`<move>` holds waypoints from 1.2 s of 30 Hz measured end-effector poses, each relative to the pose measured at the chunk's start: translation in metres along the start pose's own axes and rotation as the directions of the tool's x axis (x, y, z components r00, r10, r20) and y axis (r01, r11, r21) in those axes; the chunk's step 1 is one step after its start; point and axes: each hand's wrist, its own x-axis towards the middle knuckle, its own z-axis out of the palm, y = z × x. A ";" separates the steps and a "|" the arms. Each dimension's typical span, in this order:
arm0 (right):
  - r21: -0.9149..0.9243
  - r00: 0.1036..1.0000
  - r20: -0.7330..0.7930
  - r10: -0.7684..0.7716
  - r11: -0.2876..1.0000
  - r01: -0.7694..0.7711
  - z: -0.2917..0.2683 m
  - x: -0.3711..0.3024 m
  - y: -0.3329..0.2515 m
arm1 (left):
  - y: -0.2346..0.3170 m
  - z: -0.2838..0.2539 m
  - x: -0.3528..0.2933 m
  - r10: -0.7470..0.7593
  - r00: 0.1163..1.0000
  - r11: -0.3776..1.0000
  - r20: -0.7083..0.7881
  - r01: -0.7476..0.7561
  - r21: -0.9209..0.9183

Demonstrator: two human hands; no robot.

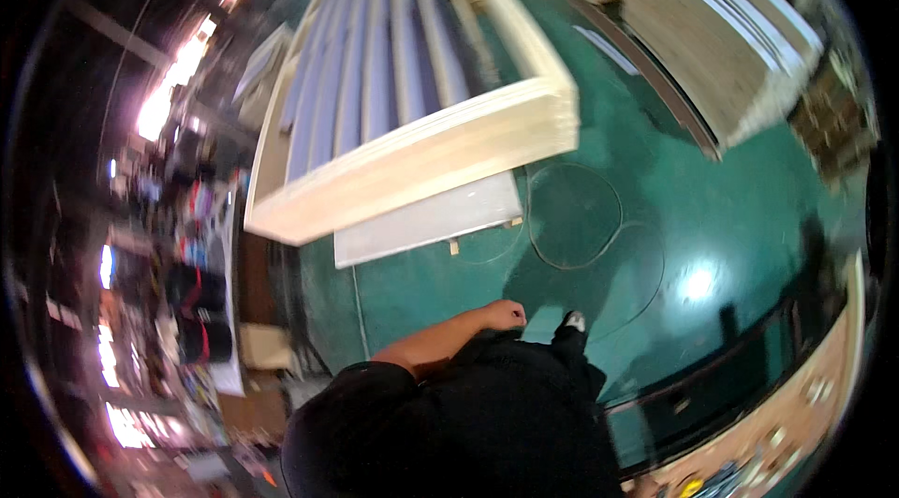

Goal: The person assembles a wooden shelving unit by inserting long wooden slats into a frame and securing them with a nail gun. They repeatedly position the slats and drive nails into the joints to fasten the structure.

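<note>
Far and left, a large pale-wood rectangular frame with blue-grey slats stands apart from the person's left hand, fingers curled together, seemingly empty, right grip indiscernible; apparently walking, so grasping the frame calls for stepping closer.

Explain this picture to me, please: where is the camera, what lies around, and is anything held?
No machine here: a fisheye camera on a person's head looks down past dark clothing, bending straight edges. The left hand looks curled, but shows too small to tell whether it holds anything. The right hand can't be made out clearly. Ahead, a large wooden frame with greyish-purple strips sits above the green floor, where a thin cable lies looped. Stacked boards stand at upper right; a wooden worktop with small items is at lower right.
</note>
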 end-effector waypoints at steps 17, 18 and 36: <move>-0.241 0.049 0.823 0.567 0.270 0.932 0.502 -0.388 0.074 | -0.469 0.182 -0.335 -0.058 0.593 0.989 -0.803 0.144 0.035; -0.234 0.047 0.766 0.641 0.210 0.949 0.522 -0.412 0.097 | -0.489 0.207 -0.355 -0.301 0.506 0.950 -0.808 0.088 -0.298; 0.716 -0.300 0.410 0.861 -0.100 0.691 0.838 -0.911 0.499 | -0.697 0.149 -0.603 -0.712 0.373 0.662 -0.595 0.070 -0.747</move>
